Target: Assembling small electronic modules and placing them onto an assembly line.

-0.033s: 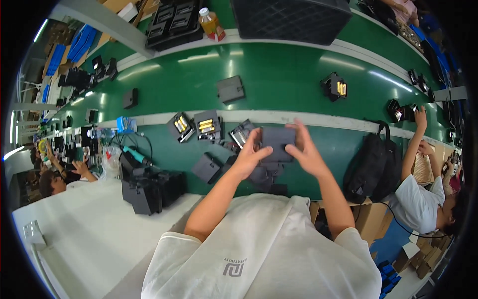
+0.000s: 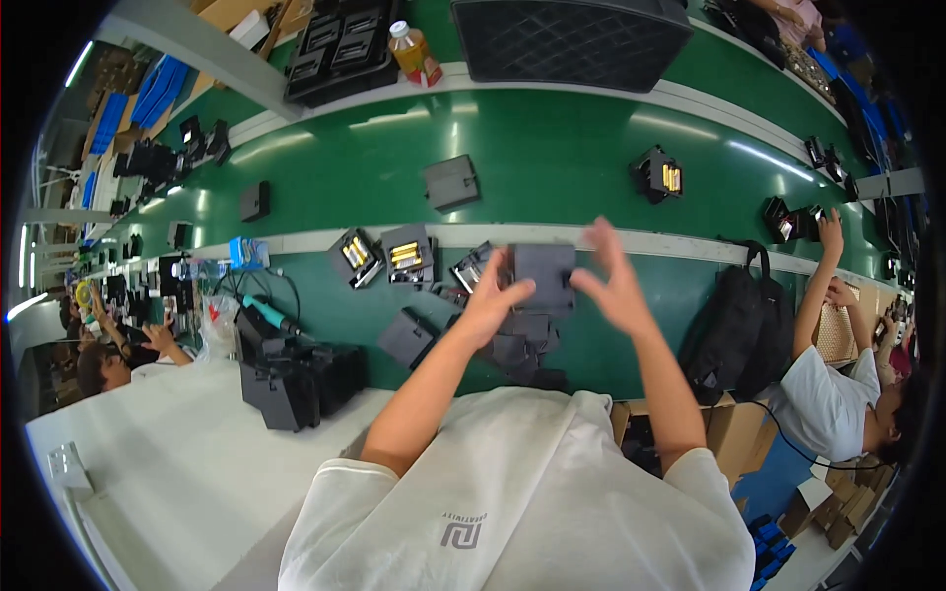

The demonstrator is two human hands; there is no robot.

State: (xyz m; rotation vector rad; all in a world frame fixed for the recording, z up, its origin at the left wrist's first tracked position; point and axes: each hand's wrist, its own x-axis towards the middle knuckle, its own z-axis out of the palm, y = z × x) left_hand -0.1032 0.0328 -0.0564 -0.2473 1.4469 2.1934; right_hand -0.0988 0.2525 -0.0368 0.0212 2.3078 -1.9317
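A flat, square dark-grey plastic case (image 2: pixel 548 276) is held up over the bench in my left hand (image 2: pixel 490 305), its thumb along the case's front and its fingers at the left side. Just off the right edge of that case is my right hand (image 2: pixel 618 288), fingers spread and slightly blurred. Below and behind the held case lie several dark plastic parts (image 2: pixel 527 347), partly covered by it. Left of my hand a similar dark case (image 2: pixel 409 337) rests on the bench. Two opened cases, one farther left (image 2: pixel 356 257) and one nearer (image 2: pixel 407 252), show gold batteries inside.
A green conveyor (image 2: pixel 552 148) runs past the bench, carrying a grey case (image 2: pixel 452 182) and a battery-filled unit (image 2: pixel 658 175). To the right stands a black backpack (image 2: pixel 734 325). At left are stacked black housings (image 2: pixel 296 379) and a teal tool (image 2: pixel 266 312). A co-worker (image 2: pixel 838 394) sits at right.
My right hand has drawn slightly away from the case's right edge, its fingers lifting and spreading. The left hand still holds the case.
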